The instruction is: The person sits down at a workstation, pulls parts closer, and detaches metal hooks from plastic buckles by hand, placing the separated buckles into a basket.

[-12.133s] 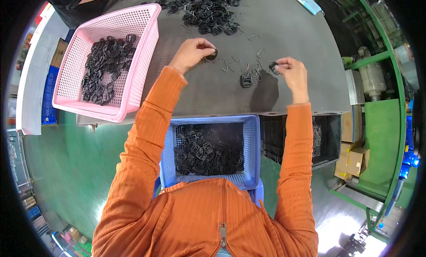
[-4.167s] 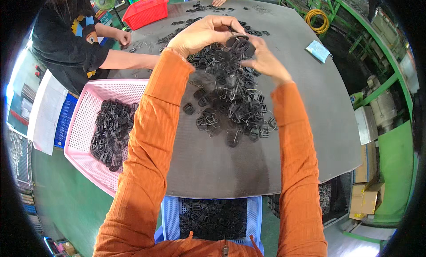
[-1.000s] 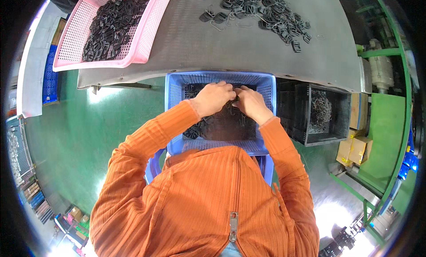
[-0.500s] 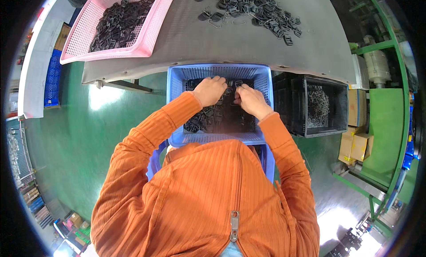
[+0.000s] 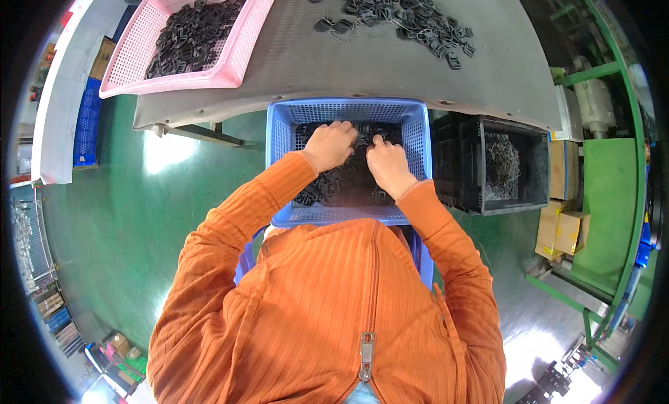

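- In the blue basket point(image 5: 279, 135) on the person's lap, just below the table's near edge: both hands are sunk into a heap of small black parts point(image 5: 341, 184).
- Basket: rectangular, moulded plastic, perforated lattice walls; its long axis runs left to right, parallel to the table edge.
- Black parts: dark, matt, looped or buckle-like outlines, tangled and pointing every way; single shapes are too small to tell.
- Left hand point(image 5: 327, 145): palm down, fingers curled into the heap at the basket's far left. Whether it has closed on any parts cannot be told.
- Right hand point(image 5: 387, 165): palm down, fingers bent and pressing into the heap just beside the left hand. Its grip is likewise hidden.
- Sleeves: orange ribbed knit, metal zip pull at the chest.
- Table point(image 5: 293, 62): grey, smooth, dull sheet surface.
- Pink basket point(image 5: 240, 59): same lattice plastic, on the table's far left, partly filled with black parts, long axis slanted.
- Loose pile point(image 5: 411, 17) of the same black parts spread on the table's far right.
- Black crate point(image 5: 488, 202): beside the blue basket on its right, holding dark wiry pieces.
- Cardboard boxes point(image 5: 564, 233): brown, stacked on the green floor point(image 5: 139, 209) at right.
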The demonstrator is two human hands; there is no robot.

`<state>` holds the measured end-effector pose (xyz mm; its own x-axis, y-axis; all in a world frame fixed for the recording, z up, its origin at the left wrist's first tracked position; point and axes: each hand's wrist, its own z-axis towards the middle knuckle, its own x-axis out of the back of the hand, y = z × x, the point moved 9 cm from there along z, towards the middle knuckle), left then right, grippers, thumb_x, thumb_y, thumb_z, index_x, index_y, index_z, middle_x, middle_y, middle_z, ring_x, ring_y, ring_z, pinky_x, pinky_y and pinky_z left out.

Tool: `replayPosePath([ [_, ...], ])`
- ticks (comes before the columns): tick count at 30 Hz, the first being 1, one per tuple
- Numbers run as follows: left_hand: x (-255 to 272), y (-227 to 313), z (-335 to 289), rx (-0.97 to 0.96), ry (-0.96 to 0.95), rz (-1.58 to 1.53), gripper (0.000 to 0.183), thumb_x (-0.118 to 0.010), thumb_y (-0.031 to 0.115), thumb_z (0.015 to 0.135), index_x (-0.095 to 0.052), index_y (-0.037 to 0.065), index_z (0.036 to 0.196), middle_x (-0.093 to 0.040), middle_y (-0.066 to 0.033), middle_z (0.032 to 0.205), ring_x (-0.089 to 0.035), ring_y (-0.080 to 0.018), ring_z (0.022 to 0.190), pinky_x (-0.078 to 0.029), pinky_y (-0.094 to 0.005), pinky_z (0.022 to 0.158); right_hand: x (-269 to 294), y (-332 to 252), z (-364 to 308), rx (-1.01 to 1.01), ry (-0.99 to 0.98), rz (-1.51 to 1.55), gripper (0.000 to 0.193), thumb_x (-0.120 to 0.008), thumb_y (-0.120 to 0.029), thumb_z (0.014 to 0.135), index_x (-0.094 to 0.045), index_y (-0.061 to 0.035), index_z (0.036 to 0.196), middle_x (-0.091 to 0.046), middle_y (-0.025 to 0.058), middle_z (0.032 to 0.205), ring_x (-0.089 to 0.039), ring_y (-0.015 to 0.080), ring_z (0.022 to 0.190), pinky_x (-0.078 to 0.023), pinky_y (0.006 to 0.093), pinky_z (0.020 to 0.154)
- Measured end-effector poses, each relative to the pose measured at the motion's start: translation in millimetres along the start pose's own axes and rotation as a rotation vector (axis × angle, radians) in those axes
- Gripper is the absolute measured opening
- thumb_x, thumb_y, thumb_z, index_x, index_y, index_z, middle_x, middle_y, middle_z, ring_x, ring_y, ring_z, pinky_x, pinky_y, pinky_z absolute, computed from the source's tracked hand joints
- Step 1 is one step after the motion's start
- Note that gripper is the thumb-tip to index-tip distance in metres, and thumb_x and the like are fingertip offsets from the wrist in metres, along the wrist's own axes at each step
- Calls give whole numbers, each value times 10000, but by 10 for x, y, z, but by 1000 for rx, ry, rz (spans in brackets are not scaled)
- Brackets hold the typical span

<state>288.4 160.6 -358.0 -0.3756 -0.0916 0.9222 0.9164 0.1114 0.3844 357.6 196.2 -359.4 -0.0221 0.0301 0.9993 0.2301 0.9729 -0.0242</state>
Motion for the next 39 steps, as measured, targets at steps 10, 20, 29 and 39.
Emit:
replayPosePath([
  [10,-105,-121,62,131,-25,-38,139,-618,155,744,-592,73,852,-563,-93,877,-594,-287,854,-495,-412,733,36,128,-6,-108,-88,246,139,-569,-107,748,-615,-7,834,-562,142,886,-598,286,791,-473,380,691],
  [20,-77,-211,14,267,-92,-157,117,-626,186,763,-603,73,786,-582,-97,864,-602,-300,841,-490,-417,723,-193,559,-284,-624,-186,1816,71,-513,-167,928,-526,-97,929,-620,21,868,-609,144,873,-448,254,749],
  [29,-115,-73,11,164,50,183,126,-628,155,690,-601,49,753,-569,-98,837,-602,-265,826,-507,-401,693,-87,647,-289,-606,36,1663,135,-499,-81,920,-583,-38,1016,-601,28,849,-609,120,777,-487,226,618],
  [39,65,-89,-76,228,77,116,107,-630,161,696,-614,65,739,-570,-97,829,-600,-284,814,-501,-410,694,-120,581,-259,-551,39,1494,160,-553,-109,893,-637,-2,977,-630,36,838,-606,102,739,-505,234,585],
])
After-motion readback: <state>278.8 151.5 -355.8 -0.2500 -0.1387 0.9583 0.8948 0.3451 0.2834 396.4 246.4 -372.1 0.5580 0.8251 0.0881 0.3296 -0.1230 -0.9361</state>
